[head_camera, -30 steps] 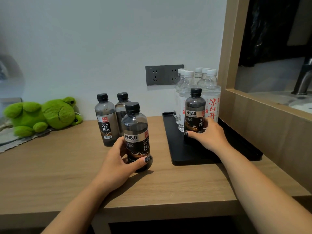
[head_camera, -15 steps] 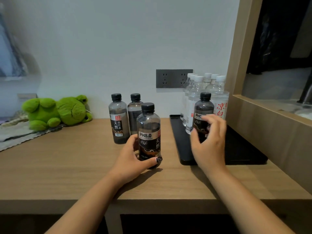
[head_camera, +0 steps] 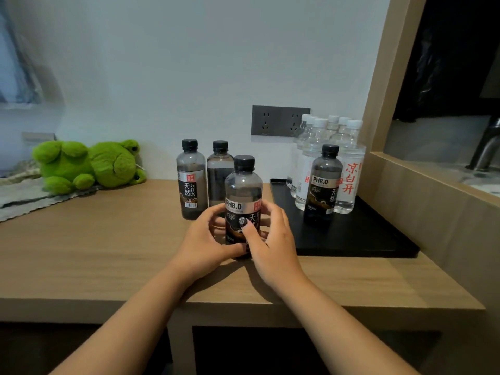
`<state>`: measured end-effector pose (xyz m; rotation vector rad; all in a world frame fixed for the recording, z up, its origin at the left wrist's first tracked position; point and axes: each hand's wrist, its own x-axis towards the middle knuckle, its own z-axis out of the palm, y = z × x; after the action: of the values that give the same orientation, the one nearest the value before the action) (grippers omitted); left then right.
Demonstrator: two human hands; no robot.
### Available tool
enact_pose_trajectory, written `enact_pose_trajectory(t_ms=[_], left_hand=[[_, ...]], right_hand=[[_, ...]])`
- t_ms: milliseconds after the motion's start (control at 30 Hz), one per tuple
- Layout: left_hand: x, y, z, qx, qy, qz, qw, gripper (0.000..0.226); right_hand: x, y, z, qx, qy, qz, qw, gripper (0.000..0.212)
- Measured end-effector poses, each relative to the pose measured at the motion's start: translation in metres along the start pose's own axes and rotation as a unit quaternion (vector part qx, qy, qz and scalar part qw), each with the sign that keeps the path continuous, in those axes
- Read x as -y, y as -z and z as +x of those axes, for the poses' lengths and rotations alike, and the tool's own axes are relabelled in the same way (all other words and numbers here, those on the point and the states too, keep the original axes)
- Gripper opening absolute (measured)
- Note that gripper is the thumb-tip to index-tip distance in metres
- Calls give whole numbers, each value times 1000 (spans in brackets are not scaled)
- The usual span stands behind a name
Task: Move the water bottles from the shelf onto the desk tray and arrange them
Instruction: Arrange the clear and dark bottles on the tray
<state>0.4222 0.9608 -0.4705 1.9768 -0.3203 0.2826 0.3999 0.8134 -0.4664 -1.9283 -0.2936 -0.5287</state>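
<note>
Left grip (head_camera: 205, 239): my fingers clamped on the PH8.0 bottle (head_camera: 243, 190).
Right grip (head_camera: 273, 236): clamped on it too.
Bottle: upright on tabletop (head_camera: 108, 253), beside black tray (head_camera: 351, 236).

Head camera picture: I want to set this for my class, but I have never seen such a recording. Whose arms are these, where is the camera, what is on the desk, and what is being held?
No machine here: a person wears one wide-angle camera on the head, looking forward and down, so the two bare arms are their own. The left hand and right hand both grip a dark PH8.0 bottle standing on the wooden desk. Behind it stand two more dark bottles. To the right lies a black tray carrying one dark bottle and a cluster of clear white-capped bottles. A green plush frog lies at the far left, and a wall socket is behind.
</note>
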Motion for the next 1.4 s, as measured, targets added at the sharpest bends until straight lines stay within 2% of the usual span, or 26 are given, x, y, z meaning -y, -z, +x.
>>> enact_pose_trajectory(t_ms=[300, 600, 700, 833, 933, 1000, 1100, 1200, 1333, 1400], left_hand=[[0, 0, -2, 17, -8, -22, 1000, 82], [-5, -2, -5, -2, -38, -5, 999, 100], [-11, -7, -9, -7, -89, 10, 996, 111], [-20, -23, -16, -37, -147, 20, 988, 110], [-24, -45, -17, 2, -176, 34, 984, 115], [-29, -65, -16, 24, -224, 73, 972, 119], [-45, -95, -16, 27, -292, 114, 949, 118], [-57, -115, -13, 12, -293, 123, 948, 114], [-55, -125, -1, 3, -226, 161, 961, 109], [-55, -129, 2, 18, -190, 171, 967, 103]], right_hand=[[-4, 10, 5, -18, -42, 92, 995, 48], [-2, 11, 3, 6, -47, 48, 998, 63], [-2, 16, 0, -16, -30, 58, 998, 58], [-6, 30, -9, -47, 24, 102, 993, 55], [-15, 41, -13, -97, 49, 119, 987, 58], [-19, 54, -14, -136, 49, 132, 981, 63], [-27, 92, -10, -167, 69, 146, 973, 52], [-33, 142, -1, -183, 75, 79, 977, 45], [-51, 191, 24, -186, 22, -59, 980, 43], [-60, 202, 33, -184, -12, -93, 978, 44]])
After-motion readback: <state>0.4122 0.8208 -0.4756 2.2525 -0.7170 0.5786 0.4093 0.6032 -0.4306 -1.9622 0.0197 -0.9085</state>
